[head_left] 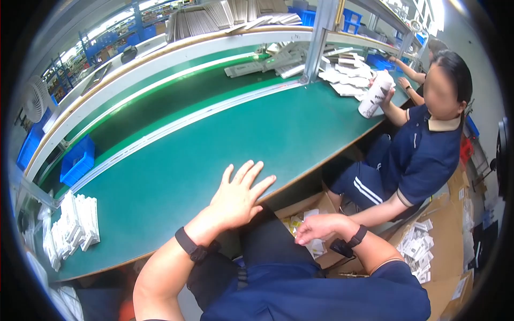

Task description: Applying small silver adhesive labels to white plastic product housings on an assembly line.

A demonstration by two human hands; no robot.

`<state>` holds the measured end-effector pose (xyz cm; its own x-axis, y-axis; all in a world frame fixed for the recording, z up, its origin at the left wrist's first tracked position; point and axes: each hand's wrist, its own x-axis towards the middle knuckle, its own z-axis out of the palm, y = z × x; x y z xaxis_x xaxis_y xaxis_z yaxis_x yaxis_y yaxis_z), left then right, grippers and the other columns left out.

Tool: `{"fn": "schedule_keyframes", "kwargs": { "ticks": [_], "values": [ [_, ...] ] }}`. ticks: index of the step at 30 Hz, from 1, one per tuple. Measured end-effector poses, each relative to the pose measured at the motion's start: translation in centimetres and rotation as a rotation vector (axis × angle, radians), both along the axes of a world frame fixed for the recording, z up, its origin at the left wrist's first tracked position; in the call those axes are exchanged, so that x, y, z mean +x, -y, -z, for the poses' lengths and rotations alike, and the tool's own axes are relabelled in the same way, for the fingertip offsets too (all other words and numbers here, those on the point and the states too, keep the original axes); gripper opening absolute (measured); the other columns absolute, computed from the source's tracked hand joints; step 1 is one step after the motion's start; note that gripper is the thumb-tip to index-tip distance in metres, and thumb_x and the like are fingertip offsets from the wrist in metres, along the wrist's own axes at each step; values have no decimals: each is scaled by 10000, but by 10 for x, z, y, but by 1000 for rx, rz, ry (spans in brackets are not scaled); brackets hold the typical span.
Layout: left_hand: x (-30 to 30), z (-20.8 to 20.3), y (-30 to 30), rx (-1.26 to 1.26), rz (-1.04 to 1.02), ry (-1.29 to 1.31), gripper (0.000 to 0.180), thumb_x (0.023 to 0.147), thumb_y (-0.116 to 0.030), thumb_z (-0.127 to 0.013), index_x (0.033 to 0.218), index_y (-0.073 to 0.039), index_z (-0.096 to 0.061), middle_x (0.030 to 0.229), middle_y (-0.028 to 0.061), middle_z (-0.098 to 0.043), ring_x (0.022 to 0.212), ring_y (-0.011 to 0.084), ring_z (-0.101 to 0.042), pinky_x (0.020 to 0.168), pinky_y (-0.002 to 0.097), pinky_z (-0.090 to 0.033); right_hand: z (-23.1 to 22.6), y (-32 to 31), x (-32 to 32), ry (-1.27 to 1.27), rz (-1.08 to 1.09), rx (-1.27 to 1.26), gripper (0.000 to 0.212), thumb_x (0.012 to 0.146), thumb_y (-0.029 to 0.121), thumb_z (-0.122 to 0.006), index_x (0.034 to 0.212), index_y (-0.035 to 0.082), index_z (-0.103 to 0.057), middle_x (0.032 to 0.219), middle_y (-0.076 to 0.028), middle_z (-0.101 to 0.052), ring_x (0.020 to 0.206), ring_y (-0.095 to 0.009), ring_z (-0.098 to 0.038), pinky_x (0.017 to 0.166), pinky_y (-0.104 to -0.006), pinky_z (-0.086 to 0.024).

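My left hand (241, 193) rests palm down at the near edge of the green worktable (214, 144), with its fingers spread and nothing in it. Over my lap, beside an open cardboard box (321, 205), is my right hand (317, 227). Its fingers are loosely curled together and I see nothing in them. The box holds small white and yellow pieces, partly hidden by that hand. To my right, a seated co-worker (428, 144) grips a white cylindrical bottle (375, 96) above the table.
White flat boxes (75, 224) stand stacked at the table's left end, near a blue bin (78, 160). More white boxes (345, 75) lie at the far right. A metal post (316, 48) rises there under a shelf. A large carton (417, 249) of white pieces stands at my right.
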<state>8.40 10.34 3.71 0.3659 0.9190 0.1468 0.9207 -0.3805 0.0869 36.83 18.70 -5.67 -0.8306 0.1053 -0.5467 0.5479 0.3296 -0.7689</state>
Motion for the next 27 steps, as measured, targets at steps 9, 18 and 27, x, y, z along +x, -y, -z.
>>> {"fn": "schedule_keyframes", "kwargs": {
  "ticks": [9, 18, 27],
  "values": [
    [-5, 0, 1, -30, 32, 108, 731, 826, -358, -711, 1473, -201, -410, 1557, 186, -280, 1451, 358, -249, 1137, 623, -200, -144, 72, -180, -645, -941, 206, 389, 850, 195, -686, 1191, 39, -582, 1042, -141, -631, 996, -346, -616, 859, -463, -495],
    [-23, 18, -13, -9, 84, 535, 337, 916, -252, -624, 1222, -111, -629, 1438, 139, -466, 1401, 331, -347, 1163, 522, -223, -130, 100, -248, -631, -1413, 233, 270, 855, 202, -668, 1000, -19, -614, 931, -214, -644, 899, -380, -641, 772, -454, -517],
    [-29, 34, -24, 63, 137, 771, 227, 854, -97, -580, 1064, -57, -658, 1287, 134, -579, 1294, 341, -452, 1093, 468, -329, -123, 94, -261, -874, -1154, -133, 192, 878, 179, -613, 883, -11, -592, 868, -193, -593, 829, -371, -610, 719, -452, -504]
  ]
}}
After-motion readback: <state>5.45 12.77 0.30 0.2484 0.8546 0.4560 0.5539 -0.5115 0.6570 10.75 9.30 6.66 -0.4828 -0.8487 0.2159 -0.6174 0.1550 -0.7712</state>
